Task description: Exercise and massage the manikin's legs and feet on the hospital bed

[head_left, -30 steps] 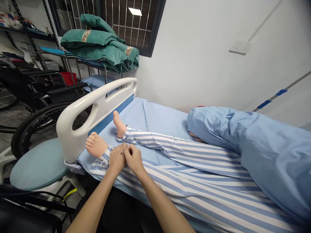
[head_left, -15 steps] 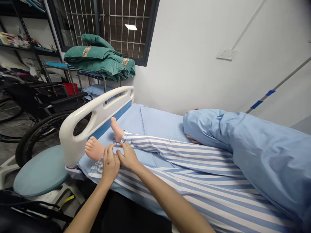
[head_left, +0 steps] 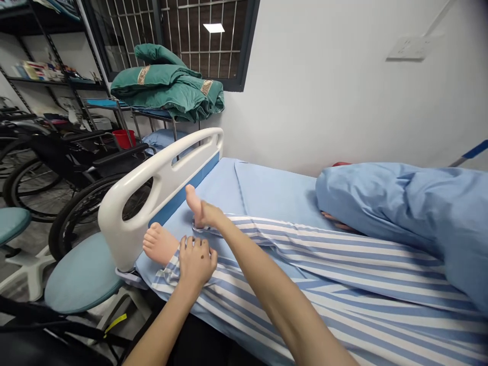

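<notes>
Two feet, apparently of a manikin, stick out of blue-and-white striped trousers (head_left: 305,244) on the bed. My left hand (head_left: 196,259) lies over the near trouser leg just above the near foot (head_left: 159,244), its fingers somewhat apart. My right hand (head_left: 210,214) reaches across to the far ankle, touching the cuff and the far foot (head_left: 193,201). Most of its fingers are hidden, so its grip does not show. The near foot points up and its toes face the footboard.
A white footboard (head_left: 114,218) closes the bed's left end. A bunched blue quilt (head_left: 389,203) covers the upper legs at right. Round stools (head_left: 82,274) and a wheelchair (head_left: 80,168) stand left. Green folded bedding (head_left: 171,91) lies on a rack by the window.
My hands were together at the near trouser leg; my right hand has moved away to the far ankle. My left hand stays on the near leg. The view has shifted left.
</notes>
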The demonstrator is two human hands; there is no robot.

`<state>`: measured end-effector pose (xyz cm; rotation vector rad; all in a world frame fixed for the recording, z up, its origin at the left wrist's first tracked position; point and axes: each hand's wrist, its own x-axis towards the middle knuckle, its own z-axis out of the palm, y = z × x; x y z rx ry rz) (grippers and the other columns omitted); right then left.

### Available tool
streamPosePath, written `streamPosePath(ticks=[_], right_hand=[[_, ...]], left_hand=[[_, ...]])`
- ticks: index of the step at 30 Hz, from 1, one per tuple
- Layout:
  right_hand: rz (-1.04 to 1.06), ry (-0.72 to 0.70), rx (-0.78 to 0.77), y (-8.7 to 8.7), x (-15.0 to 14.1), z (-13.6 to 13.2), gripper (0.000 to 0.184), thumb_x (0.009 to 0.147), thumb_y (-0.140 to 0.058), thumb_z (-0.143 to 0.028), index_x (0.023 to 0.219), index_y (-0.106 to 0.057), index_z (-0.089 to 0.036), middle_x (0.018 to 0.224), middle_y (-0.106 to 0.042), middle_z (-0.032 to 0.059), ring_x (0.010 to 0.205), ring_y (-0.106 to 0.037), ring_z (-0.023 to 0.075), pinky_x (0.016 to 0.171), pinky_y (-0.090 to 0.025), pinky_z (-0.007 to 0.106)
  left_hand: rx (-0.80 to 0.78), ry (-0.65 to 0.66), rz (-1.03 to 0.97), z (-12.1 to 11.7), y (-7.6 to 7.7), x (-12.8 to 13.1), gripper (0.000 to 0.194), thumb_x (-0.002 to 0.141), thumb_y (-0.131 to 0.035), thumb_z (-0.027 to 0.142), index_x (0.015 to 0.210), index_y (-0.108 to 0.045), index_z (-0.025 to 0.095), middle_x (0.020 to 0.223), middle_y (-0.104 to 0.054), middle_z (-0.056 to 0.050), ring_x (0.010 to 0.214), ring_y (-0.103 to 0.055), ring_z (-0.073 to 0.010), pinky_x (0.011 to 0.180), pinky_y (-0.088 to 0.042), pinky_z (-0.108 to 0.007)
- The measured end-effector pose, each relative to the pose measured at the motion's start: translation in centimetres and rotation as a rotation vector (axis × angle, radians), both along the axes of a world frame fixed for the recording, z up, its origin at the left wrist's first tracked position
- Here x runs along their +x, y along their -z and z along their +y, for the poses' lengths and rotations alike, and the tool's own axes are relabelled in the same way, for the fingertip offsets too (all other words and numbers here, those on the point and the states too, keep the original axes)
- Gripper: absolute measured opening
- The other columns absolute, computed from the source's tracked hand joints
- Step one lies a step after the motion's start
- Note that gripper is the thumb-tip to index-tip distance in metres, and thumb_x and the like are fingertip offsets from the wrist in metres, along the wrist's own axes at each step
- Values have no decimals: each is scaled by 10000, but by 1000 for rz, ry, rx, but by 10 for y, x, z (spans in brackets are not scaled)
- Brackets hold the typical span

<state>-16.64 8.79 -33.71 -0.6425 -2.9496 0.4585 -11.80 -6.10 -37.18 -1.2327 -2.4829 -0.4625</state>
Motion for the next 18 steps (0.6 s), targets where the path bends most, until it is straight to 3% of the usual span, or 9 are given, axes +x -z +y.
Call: streamPosePath(ticks=[4,7,10,12,15,18], right_hand=[[-94,130,176,25,10,-4,445,728,-614,-325,1090,-460,-118,1048,-607,172,982,-574,273,813,-383,366],[-103,104,226,26,23,-8,326,783,-522,-174,1099,-456,-129,1082,-600,180,1024,-565,263,829,-367,369],[-131,77,217,12,31,-13,336,767,-556,-189,1089,-471,-146,1055,-620,171,1004,-583,255,825,-372,363],[-152,59,203,-1,34,-15,390,739,-612,-275,1087,-480,-156,1026,-636,162,983,-597,253,818,-383,354],[-174,40,185,-17,38,-19,500,690,-657,-427,1088,-487,-175,1010,-649,148,971,-608,246,822,-397,345],[-196,20,156,-20,43,-22,577,660,-637,-557,1073,-496,-180,1006,-654,143,955,-618,249,836,-413,357]], left_hand=[[-1,-20,86,-5,-7,3,272,782,-431,248,841,-677,147,986,-647,-141,1129,-446,-355,1051,-123,-601],[-50,-17,49,-9,-4,8,315,820,-383,236,777,-681,143,806,-669,-126,948,-551,-300,1039,-192,-570],[-56,57,-36,-12,5,14,344,849,-332,206,783,-661,129,710,-659,-104,789,-585,-242,992,-301,-515],[42,84,-100,-13,10,16,300,829,-344,164,882,-635,118,818,-663,-116,844,-586,-244,955,-357,-482],[308,57,-294,-8,8,13,350,762,-404,125,1083,-544,122,1082,-604,-140,1042,-535,-255,944,-388,-448],[567,-116,-772,4,-3,4,380,726,-491,199,1103,-515,155,1126,-593,-122,1113,-509,-262,944,-399,-423]])
